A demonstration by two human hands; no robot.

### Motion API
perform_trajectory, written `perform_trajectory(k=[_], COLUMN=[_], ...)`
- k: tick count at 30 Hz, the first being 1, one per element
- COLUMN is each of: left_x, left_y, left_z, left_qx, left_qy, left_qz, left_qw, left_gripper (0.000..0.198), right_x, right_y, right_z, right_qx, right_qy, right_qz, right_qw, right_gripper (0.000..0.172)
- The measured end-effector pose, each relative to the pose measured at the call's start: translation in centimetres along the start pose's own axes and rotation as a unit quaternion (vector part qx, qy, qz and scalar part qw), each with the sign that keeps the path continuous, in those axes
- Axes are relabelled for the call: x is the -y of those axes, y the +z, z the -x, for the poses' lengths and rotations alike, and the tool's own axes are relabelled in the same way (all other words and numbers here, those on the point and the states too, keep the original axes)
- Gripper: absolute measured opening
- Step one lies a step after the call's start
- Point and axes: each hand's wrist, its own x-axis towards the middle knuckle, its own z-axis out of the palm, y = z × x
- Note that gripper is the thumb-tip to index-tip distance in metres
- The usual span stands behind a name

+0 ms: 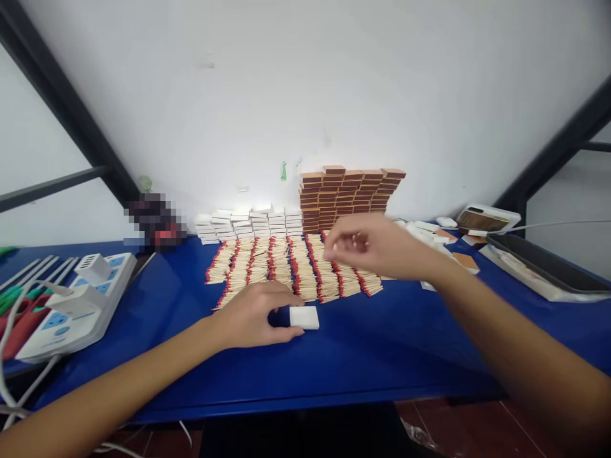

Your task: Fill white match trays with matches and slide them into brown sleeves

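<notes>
My left hand [258, 315] rests on the blue table with its thumb and fingers closed around a small white matchbox tray [305, 317]. The tray's open end, if any, cannot be made out. Above the right part of the matches, my right hand [360, 245] hangs with fingers curled in together, slightly blurred; whatever they hold is hidden. Rows of loose matches [305, 270] with red heads lie just behind both hands. Behind them stand stacks of white trays [248, 224] and, to the right, a taller stack of brown matchboxes [351, 194] against the wall.
A white power strip [95, 312] with plugs and cables lies at the left, beside red-handled scissors [28, 321]. Loose white and brown box pieces [465, 261], a phone [487, 219] and a dark tray [548, 264] are at the right. The table's front edge [286, 410] runs nearby.
</notes>
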Motion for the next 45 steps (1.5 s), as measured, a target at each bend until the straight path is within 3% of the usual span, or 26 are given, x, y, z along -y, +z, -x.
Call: perform_trajectory(k=[6, 10, 15, 22, 28, 45], left_x=[0.2, 1.2, 0.9, 0.0, 0.3, 0.7], left_y=[0.7, 0.9, 0.8, -0.5, -0.4, -0.2], left_z=[1.3, 1.3, 1.7, 2.0, 2.1, 2.0], left_qx=[-0.021, -0.038, -0.054, -0.050, -0.022, -0.013], left_qy=[0.020, 0.037, 0.041, 0.013, -0.001, -0.006], left_qz=[0.005, -0.026, -0.067, -0.042, -0.045, -0.058], left_qw=[1.000, 0.998, 0.995, 0.998, 0.999, 0.998], left_gripper=[0.041, 0.052, 0.037, 0.029, 0.029, 0.034], right_x=[-1.4, -1.7, -1.1, -0.6, -0.3, -0.5], right_y=[5.8, 7.5, 7.7, 7.2, 7.1, 7.4], right_z=[0.4, 1.0, 1.1, 1.4, 1.6, 2.0], right_qx=[0.046, 0.059, 0.072, 0.110, 0.118, 0.121], right_qy=[-0.002, 0.010, 0.018, 0.040, 0.068, 0.084], right_qz=[-0.013, -0.023, 0.009, 0.023, 0.043, 0.049], right_qw=[0.999, 0.998, 0.997, 0.993, 0.990, 0.988], right_gripper=[0.010, 0.009, 0.008, 0.008, 0.012, 0.017])
